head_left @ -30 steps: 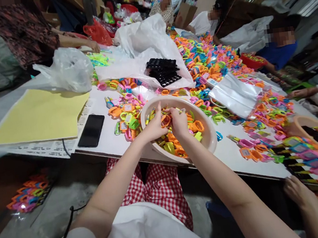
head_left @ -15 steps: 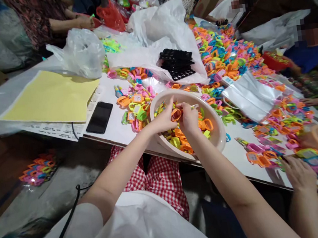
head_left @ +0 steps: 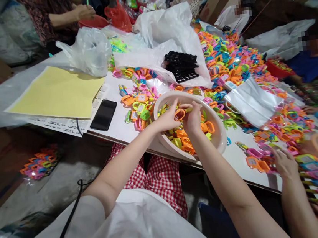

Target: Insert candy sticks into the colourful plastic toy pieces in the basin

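Over a cream plastic basin, my left hand pinches an orange plastic toy watch. My right hand is close beside it, fingers curled, with a small yellow piece at its fingertips; its exact kind is too small to tell. Inside the basin lie more orange toy watches and lime-green ones, with many small yellow pieces toward the left and back. My forearms and hands hide part of the contents.
A black phone and yellow sheet lie left. Behind are black plastic racks on white plastic sheeting. Colourful toy watches heap rightward around a white face mask. A co-worker's hand works at right.
My right hand has shifted its fingers, and the yellow piece now shows between my hands beside the orange watch. The co-worker's hand at right has moved up toward the loose watches.
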The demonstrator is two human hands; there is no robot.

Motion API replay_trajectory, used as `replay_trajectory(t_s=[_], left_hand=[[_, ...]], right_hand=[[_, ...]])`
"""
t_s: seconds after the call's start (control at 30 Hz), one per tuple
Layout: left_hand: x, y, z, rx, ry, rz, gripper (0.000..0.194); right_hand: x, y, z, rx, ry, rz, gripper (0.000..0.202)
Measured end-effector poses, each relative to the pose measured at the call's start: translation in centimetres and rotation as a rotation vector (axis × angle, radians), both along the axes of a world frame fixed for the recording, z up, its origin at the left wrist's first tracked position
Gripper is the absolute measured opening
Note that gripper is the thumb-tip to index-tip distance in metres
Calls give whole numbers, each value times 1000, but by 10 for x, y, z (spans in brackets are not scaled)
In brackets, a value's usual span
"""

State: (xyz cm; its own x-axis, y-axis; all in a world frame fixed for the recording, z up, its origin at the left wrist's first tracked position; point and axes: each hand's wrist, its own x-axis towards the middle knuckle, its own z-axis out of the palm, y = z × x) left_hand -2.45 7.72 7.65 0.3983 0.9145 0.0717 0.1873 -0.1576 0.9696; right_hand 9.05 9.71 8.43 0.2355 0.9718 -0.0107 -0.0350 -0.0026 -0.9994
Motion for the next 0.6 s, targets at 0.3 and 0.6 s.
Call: replay_trajectory(t_s=[0.3, 0.6], left_hand=[[-3, -6, 19, -361, -152, -90, 47], [-40, 11, 28, -80, -78, 534, 44]], right_hand=[[8, -7, 8, 232, -361, -36, 36], [13, 0, -1, 56, -871, 310, 32]])
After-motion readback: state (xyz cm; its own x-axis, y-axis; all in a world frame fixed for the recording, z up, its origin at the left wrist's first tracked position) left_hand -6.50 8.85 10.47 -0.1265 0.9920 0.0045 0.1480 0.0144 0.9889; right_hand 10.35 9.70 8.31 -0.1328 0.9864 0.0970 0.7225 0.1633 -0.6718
